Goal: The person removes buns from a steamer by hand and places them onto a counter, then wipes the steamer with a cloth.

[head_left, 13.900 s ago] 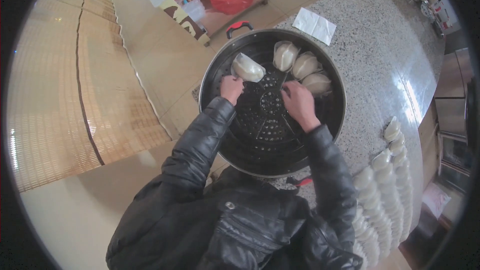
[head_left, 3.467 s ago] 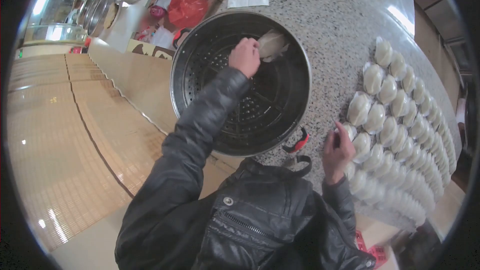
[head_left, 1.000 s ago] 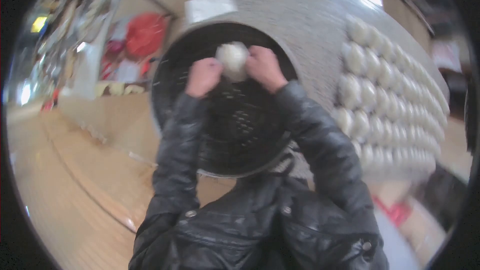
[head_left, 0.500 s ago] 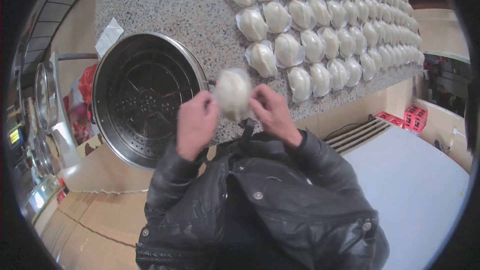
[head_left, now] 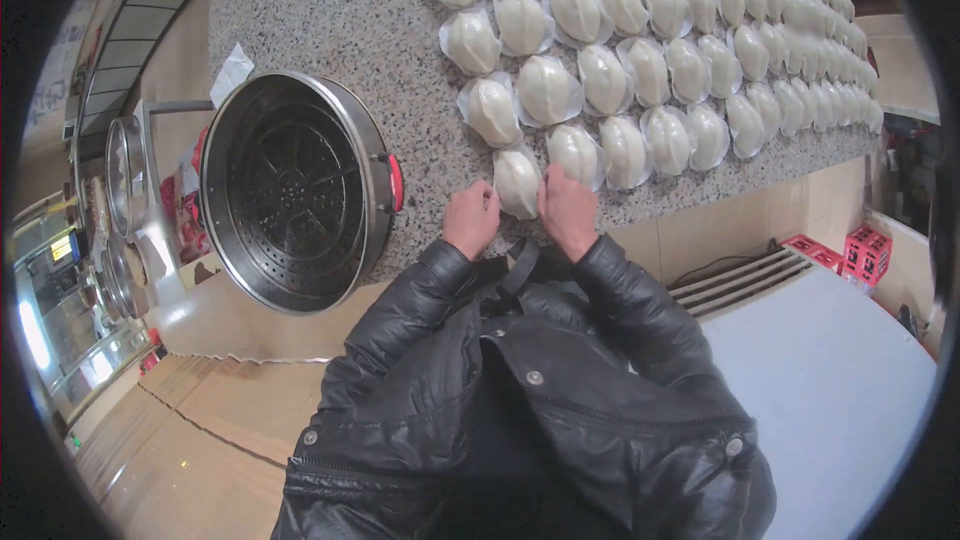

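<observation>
A white bun on paper (head_left: pixel 517 182) rests at the near left end of the rows, on the speckled counter. My left hand (head_left: pixel 472 219) is closed at its left edge, fingertips pinched at the paper. At its right edge my right hand (head_left: pixel 568 213) is closed in the same way. Just beyond and to the right stand rows of similar buns (head_left: pixel 604 78), each on its own paper. Left of my hands sits a round metal steamer pot (head_left: pixel 377 230) with a perforated bottom and a red handle.
A paper slip (head_left: pixel 232 74) lies behind the pot on the speckled counter (head_left: pixel 400 110). A white surface (head_left: pixel 810 380) is at the lower right, with red boxes (head_left: pixel 865 254) beyond it. Metal lids stand on a rack at the left.
Both hands have moved right with the bun, from beside the pot to the end of the nearest row. The bun now rests on the counter. The view has shifted slightly.
</observation>
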Demonstrator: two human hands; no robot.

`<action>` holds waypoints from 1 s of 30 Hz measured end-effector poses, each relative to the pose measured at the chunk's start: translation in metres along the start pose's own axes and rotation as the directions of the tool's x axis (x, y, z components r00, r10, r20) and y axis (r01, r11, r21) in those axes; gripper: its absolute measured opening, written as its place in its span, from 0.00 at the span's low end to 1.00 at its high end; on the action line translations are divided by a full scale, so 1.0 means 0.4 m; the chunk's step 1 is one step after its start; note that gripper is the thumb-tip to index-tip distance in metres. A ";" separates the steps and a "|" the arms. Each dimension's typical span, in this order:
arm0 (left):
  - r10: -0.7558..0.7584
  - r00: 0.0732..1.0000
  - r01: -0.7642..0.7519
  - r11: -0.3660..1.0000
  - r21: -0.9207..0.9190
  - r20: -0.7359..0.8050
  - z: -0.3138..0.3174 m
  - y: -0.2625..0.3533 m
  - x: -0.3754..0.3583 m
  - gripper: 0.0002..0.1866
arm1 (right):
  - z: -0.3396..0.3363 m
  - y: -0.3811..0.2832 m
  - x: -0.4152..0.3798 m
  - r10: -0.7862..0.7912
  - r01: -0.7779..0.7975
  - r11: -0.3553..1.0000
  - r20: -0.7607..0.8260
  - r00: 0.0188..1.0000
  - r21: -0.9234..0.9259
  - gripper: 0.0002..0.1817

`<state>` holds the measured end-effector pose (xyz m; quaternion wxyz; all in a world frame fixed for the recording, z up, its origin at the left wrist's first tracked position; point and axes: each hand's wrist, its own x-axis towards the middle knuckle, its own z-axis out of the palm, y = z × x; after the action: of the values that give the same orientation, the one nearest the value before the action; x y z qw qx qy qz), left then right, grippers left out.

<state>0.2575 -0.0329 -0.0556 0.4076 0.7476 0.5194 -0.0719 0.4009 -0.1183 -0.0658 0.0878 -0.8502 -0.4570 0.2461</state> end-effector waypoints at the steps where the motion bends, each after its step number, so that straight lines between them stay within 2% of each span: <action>1: 0.002 1.000 -0.002 1.000 -0.001 -0.010 0.009 0.000 0.000 0.11 | -0.002 0.004 0.000 -0.014 0.013 1.000 -0.022 1.000 -0.028 0.09; 9: 0.020 0.996 -0.023 0.999 -0.035 -0.084 0.029 -0.004 -0.013 0.10 | -0.027 0.013 -0.008 -0.137 0.125 0.988 -0.151 0.979 -0.086 0.09; 11: 0.057 0.985 -0.068 0.996 -0.062 -0.166 0.046 -0.036 -0.008 0.08 | -0.006 0.014 -0.012 -0.153 0.135 0.982 -0.131 0.980 -0.135 0.04; 15: 0.114 0.978 -0.125 0.991 -0.053 -0.175 0.055 -0.058 -0.008 0.08 | 0.006 0.027 -0.026 -0.172 0.133 0.973 -0.211 0.962 -0.188 0.01; 18: 0.162 0.969 -0.141 0.982 0.123 -0.185 0.042 -0.063 -0.014 0.09 | -0.038 0.048 -0.051 -0.233 0.209 0.970 -0.228 0.945 -0.124 0.01; 21: 0.159 0.984 -0.155 0.986 0.052 -0.081 -0.022 -0.010 -0.088 0.11 | -0.121 0.068 -0.088 -0.295 0.304 0.953 -0.215 0.931 0.009 0.09; 23: 0.124 0.987 -0.114 0.988 -0.107 0.101 -0.055 -0.004 -0.152 0.13 | -0.166 0.070 -0.100 -0.321 0.351 0.933 -0.257 0.912 0.080 0.11; 24: 0.127 0.982 -0.106 0.984 -0.144 0.143 -0.076 0.004 -0.181 0.14 | -0.184 0.071 -0.100 -0.329 0.365 0.926 -0.275 0.904 0.093 0.11; 26: -0.003 0.920 0.118 0.956 -0.268 0.392 -0.122 0.025 -0.245 0.11 | -0.210 0.070 -0.099 -0.378 0.433 0.883 -0.273 0.885 0.180 0.09; 27: -0.026 0.894 0.173 0.941 -0.291 0.447 -0.155 0.077 -0.283 0.11 | -0.225 0.074 -0.097 -0.395 0.454 0.869 -0.276 0.876 0.198 0.09; 28: -0.246 0.948 0.300 0.901 -0.313 0.202 -0.202 0.167 -0.335 0.13 | -0.239 0.076 -0.097 -0.422 0.492 0.839 -0.292 0.858 0.232 0.09; 29: -0.464 0.884 0.413 0.832 -0.371 -0.058 -0.251 0.252 -0.393 0.15 | -0.247 0.069 -0.096 -0.456 0.535 0.800 -0.305 0.836 0.271 0.09; 30: -0.571 0.798 0.458 0.782 -0.423 -0.193 -0.313 0.349 -0.396 0.16 | -0.255 0.062 -0.094 -0.490 0.572 0.767 -0.310 0.814 0.291 0.09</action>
<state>0.2635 -0.0787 0.1855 0.4128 0.4901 0.7671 0.0315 0.4528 -0.1555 0.0255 0.3623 -0.6739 -0.6125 0.1988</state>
